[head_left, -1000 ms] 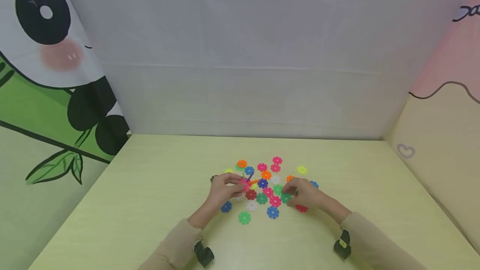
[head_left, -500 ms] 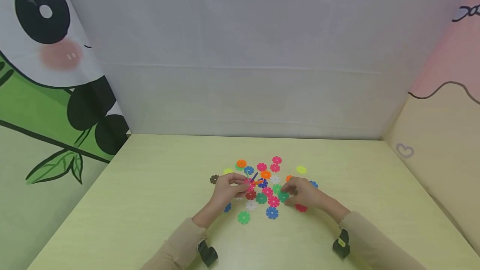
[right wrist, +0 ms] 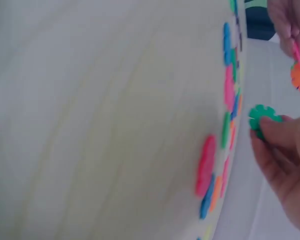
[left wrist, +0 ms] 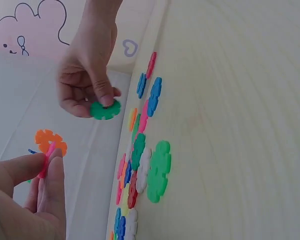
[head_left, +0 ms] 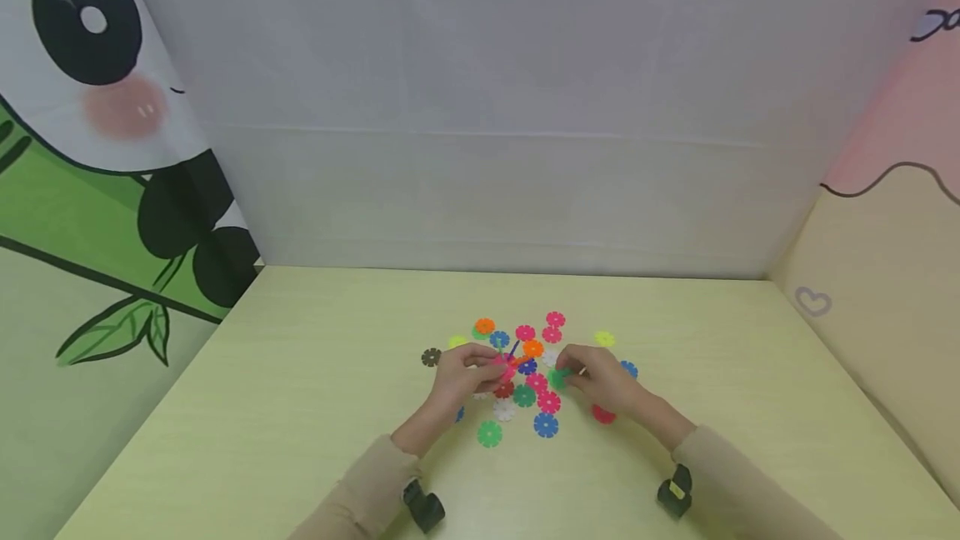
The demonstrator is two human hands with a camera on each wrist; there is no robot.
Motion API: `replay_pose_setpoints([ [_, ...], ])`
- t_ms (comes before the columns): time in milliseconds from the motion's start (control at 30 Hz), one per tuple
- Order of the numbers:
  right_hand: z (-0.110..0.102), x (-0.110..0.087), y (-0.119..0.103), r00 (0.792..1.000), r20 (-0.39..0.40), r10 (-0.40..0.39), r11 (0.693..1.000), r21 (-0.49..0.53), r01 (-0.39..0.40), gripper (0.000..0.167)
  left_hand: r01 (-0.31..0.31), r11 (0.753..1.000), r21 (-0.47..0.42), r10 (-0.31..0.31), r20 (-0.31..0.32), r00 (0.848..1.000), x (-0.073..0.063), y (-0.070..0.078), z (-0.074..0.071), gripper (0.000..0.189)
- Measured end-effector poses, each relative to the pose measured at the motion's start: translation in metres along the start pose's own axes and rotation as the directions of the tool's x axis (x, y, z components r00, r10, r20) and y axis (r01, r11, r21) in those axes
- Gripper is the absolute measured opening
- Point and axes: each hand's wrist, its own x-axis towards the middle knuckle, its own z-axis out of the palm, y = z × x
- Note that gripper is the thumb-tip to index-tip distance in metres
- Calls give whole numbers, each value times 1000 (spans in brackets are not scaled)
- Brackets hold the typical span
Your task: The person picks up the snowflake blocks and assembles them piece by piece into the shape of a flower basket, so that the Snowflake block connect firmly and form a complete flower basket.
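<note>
My left hand [head_left: 463, 377] pinches a pink notched plastic disc [left wrist: 49, 159] between thumb and fingers. Joined to that disc are an orange disc [left wrist: 52, 141] and a blue one [head_left: 514, 348], both standing out at an angle. A green snowflake disc [left wrist: 105, 109] is pinched by my right hand [head_left: 600, 375], raised off the table and apart from the joined pieces. In the right wrist view the green disc [right wrist: 262, 120] projects past the thumb tip, toward the orange piece.
Loose notched discs of many colours lie about the hands on the pale table [head_left: 337, 323]. Nearest the front are a light green disc [head_left: 490, 433] and a blue disc [head_left: 546, 425]. A white cloth wall [head_left: 525, 190] rises behind the table.
My right hand has picked the green disc up from the table and moved slightly left with it. My left hand has shifted a little right with the joined discs.
</note>
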Motion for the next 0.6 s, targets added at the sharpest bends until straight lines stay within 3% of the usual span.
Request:
replay_pose_setpoints([
  [100, 6, 1, -13, 984, -155, -91, 995, 31, 97, 15, 4, 999, -39, -4, 5, 1000, -1, 3, 4, 26],
  [233, 17, 2, -28, 942, -295, -159, 979, 73, 188, 17, 4, 997, -80, -3, 14, 1000, -3, 8, 9, 26],
  [433, 25, 4, -34, 893, -396, -214, 964, 64, 259, 21, 11, 994, -110, -11, 7, 1000, -4, 10, 10, 27],
  [600, 30, 6, -34, 885, -420, -199, 967, 61, 247, 21, 24, 989, -146, -25, 0, 1000, -5, 11, 10, 28],
])
